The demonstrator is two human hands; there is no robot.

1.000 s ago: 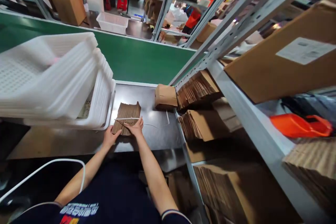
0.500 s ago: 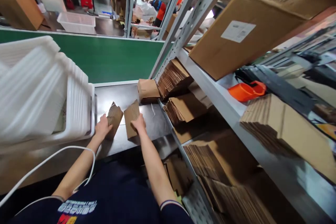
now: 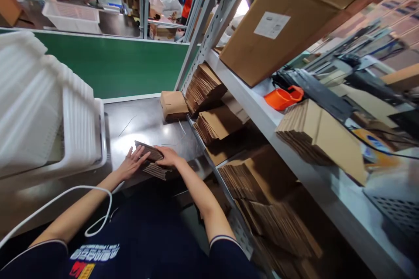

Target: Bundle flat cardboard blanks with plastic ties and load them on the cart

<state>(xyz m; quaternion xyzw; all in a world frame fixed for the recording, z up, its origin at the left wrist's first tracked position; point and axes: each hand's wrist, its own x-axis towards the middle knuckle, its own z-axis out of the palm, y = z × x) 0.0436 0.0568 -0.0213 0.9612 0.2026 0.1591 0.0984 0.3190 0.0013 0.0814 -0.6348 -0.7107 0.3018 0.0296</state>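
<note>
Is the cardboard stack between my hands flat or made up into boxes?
Flat: the cardboard stack shows thin, closely layered edges.

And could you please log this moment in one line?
left hand: spread on cardboard stack; right hand: holding it; surface: metal table; nearby: white baskets

left hand [image 3: 131, 164] — spread, palm apparently down | right hand [image 3: 167, 157] — curled, gripping | forearms [image 3: 78, 207] angled inward

Brown cardboard stack [image 3: 154, 154]; layered edges showing; slanted near the table's [image 3: 122, 115] front edge.
</note>
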